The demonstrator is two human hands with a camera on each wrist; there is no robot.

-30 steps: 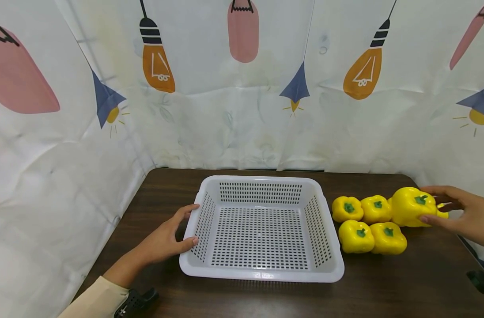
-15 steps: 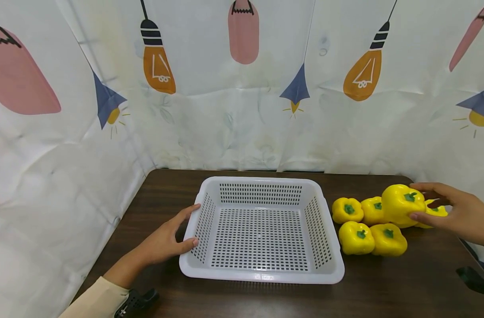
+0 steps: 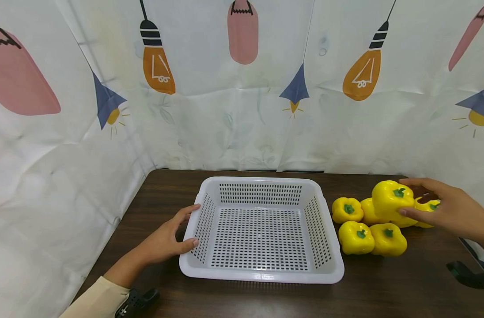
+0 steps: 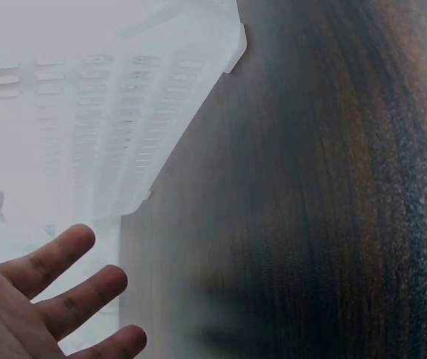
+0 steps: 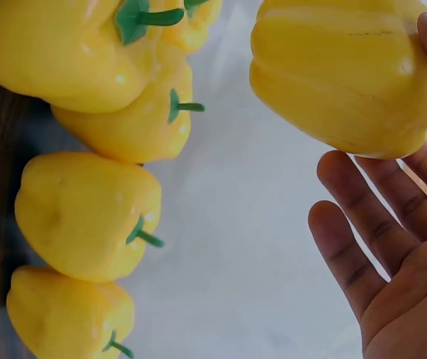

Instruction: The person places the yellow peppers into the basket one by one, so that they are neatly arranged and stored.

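With thumb and fingers my right hand point(image 3: 444, 205) grips a yellow bell pepper point(image 3: 387, 198) with a green stem, raised above the others on the table's right. The right wrist view shows this bell pepper point(image 5: 340, 75) between the thumb and some fingertips, the remaining fingers extended. Several more yellow bell peppers point(image 3: 356, 237) lie in two rows beside a white perforated plastic basket point(image 3: 262, 277), which holds nothing. My left hand point(image 3: 164, 240) rests its thumb and index finger on the basket's left rim. Its other fingers point(image 4: 78, 303) are spread and fairly straight in the left wrist view.
The dark brown wooden table point(image 3: 226, 300) carries everything. Behind it and along the left hangs a white printed curtain point(image 3: 234, 123). A black strap point(image 3: 136, 302) is on the left wrist, and a dark curved object point(image 3: 470, 276) shows at the right edge.
My right hand has carried the gripped bell pepper left and slightly up, uncovering another bell pepper behind it on the right. The left hand and the basket have stayed in place.
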